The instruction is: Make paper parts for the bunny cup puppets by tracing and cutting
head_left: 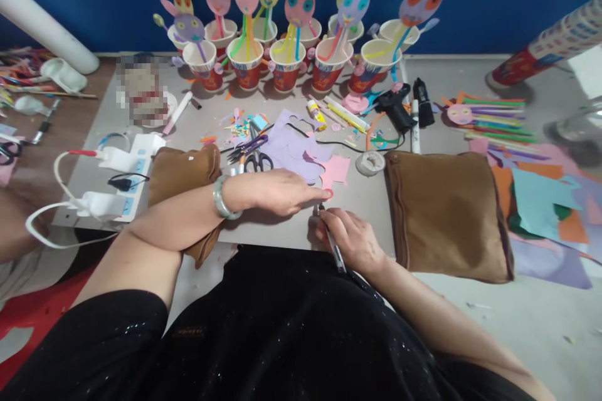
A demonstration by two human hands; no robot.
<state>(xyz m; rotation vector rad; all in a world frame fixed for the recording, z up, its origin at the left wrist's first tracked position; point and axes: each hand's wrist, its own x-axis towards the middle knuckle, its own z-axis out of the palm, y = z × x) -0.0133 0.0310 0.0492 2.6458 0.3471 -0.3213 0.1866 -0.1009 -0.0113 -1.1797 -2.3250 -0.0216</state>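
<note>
My left hand (pixel 282 193) reaches across the table with its index finger stretched out. That fingertip presses a small pinkish-red paper piece (pixel 330 193) against the tabletop; the other fingers are partly bent. Just to the right, my right hand (pixel 350 237) grips a pen (pixel 335 250) with a clear barrel. Its tip points away from me, close below the red piece. Beyond my left hand lie a cut-up lilac sheet (pixel 286 147), a pink paper scrap (pixel 336 169) and black-handled scissors (pixel 258 162).
Paper cups (pixel 244 66) with paper rabbit heads line the back. A glue gun (pixel 395 106), tape roll (pixel 370 163) and glue stick (pixel 316 116) lie ahead. Brown cushions flank me, the larger cushion (pixel 446 216) right. A power strip (pixel 141 169) stands left, coloured paper (pixel 545 200) far right.
</note>
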